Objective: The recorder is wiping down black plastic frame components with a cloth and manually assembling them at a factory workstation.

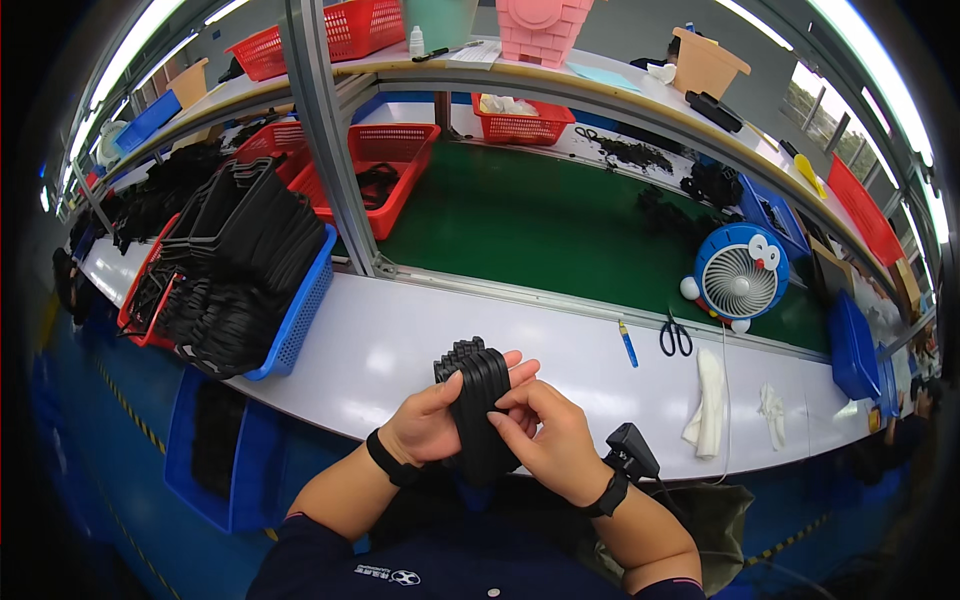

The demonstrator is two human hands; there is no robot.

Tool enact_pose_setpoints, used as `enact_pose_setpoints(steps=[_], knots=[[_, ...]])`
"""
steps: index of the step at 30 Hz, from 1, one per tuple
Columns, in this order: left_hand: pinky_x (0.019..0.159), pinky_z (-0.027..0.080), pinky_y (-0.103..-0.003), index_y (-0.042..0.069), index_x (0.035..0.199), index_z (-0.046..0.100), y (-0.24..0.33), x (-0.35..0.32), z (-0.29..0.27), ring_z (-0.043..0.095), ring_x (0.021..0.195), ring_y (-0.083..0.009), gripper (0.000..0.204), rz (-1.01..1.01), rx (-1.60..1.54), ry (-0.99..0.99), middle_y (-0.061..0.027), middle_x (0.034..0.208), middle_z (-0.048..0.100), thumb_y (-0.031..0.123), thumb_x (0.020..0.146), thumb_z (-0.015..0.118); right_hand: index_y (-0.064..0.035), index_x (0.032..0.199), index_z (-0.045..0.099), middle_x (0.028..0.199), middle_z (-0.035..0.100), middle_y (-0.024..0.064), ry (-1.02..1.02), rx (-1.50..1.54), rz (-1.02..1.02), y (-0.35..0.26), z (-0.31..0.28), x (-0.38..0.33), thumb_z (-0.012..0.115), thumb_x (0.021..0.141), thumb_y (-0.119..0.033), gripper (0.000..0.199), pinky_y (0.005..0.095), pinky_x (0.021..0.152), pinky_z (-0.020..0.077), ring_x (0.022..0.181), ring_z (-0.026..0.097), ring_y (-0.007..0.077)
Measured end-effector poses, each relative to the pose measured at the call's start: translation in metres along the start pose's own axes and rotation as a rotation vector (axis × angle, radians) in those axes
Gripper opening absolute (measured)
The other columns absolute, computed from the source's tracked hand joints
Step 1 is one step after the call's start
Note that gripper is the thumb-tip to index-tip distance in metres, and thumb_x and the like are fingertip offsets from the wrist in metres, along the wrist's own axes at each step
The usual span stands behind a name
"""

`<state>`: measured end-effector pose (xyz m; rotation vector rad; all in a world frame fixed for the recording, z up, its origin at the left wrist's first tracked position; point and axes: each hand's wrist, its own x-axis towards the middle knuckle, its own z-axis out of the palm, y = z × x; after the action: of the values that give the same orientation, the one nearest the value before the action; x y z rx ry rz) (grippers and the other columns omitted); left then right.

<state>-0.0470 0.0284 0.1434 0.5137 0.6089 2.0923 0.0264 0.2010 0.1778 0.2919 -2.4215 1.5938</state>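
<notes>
A bundle of black, rubbery-looking strips stands between my hands above the near edge of the white table. Its top end is ridged, and its lower end hangs down toward my lap. My left hand grips it from the left, thumb in front and fingertips showing behind it on the far side. At the bundle's right edge, the thumb and forefinger of my right hand pinch at the outermost strip. Whether that strip is separate from the others cannot be made out.
To the left, a blue basket is heaped with black frame-shaped pieces. A blue bin sits below. Scissors, a yellow-blue pen, a white cloth and a blue fan lie or stand rightward. A metal post rises behind.
</notes>
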Motion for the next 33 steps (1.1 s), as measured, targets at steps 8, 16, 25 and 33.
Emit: enact_pose_setpoints(steps=[8, 16, 25, 33], knots=[[0.118, 0.029, -0.047, -0.001, 0.159, 0.009, -0.002, -0.003, 0.001, 0.035, 0.144, -0.0313, 0.097, 0.039, 0.047, -0.015, -0.0225, 0.166, 0.011, 0.055, 0.096, 0.056, -0.0012, 0.095, 0.063, 0.079, 0.059, 0.0044, -0.051, 0.105, 0.087, 0.005, 0.002, 0.003, 0.074, 0.087, -0.006, 0.015, 0.0251, 0.06, 0.0477, 0.065, 0.056, 0.0117], [0.114, 0.033, -0.042, 0.001, 0.16, 0.009, -0.009, -0.006, -0.004, 0.047, 0.128, -0.0262, 0.103, 0.036, 0.095, -0.061, -0.0182, 0.166, 0.016, 0.059, 0.092, 0.059, -0.0038, 0.092, 0.057, 0.074, 0.056, -0.0009, -0.13, 0.06, 0.184, -0.009, -0.001, 0.007, 0.07, 0.086, -0.002, 0.015, 0.024, 0.061, 0.0456, 0.067, 0.053, 0.0071], [0.12, 0.028, -0.048, -0.001, 0.158, 0.017, -0.005, -0.004, 0.002, 0.034, 0.146, -0.0324, 0.087, 0.062, -0.036, 0.017, -0.0211, 0.165, 0.019, 0.042, 0.096, 0.061, -0.001, 0.099, 0.057, 0.094, 0.055, 0.004, -0.135, 0.329, 0.207, 0.012, -0.008, -0.005, 0.064, 0.089, 0.003, 0.013, 0.0247, 0.078, 0.0507, 0.087, 0.058, 0.0108], [0.12, 0.03, -0.051, -0.005, 0.156, 0.02, -0.002, -0.002, 0.005, 0.036, 0.145, -0.038, 0.078, 0.031, 0.047, 0.234, -0.0238, 0.161, 0.028, 0.006, 0.09, 0.059, -0.0013, 0.108, 0.059, 0.103, 0.055, 0.0064, 0.012, 0.215, 0.075, 0.016, 0.002, -0.005, 0.07, 0.088, -0.001, 0.023, 0.024, 0.073, 0.0505, 0.09, 0.059, 0.0123]])
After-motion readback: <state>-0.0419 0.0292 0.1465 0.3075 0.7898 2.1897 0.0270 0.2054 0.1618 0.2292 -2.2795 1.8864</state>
